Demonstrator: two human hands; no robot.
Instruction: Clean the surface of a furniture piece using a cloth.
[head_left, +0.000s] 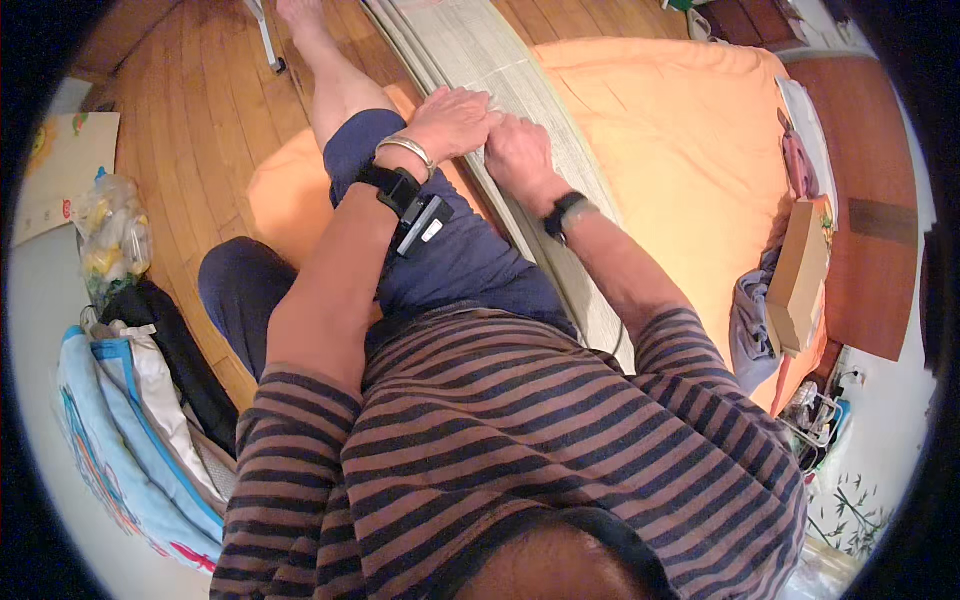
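My left hand (454, 124) and my right hand (520, 154) meet fingertip to fingertip over a long pale wood-grain panel (574, 169). Both have curled fingers and appear to pinch a small bit of clear plastic (494, 105); the fingers hide most of it. A thin pale line crosses the panel just beyond them. Layered lengthwise edges show along the panel's left side, beside my thigh in dark blue shorts (457, 255). On my left wrist are a metal bangle (409, 148) and a strapped black device (420, 217). A black band (564, 215) circles my right wrist.
The panel lies along an orange-sheeted bed (660, 150). An open cardboard box (799, 281) and grey cloth (752, 326) lie at its right edge. Wooden floor (187, 150) runs left, with a metal leg (264, 37) ahead. Blue fabric (120, 420) and a plastic bag (112, 225) are at left.
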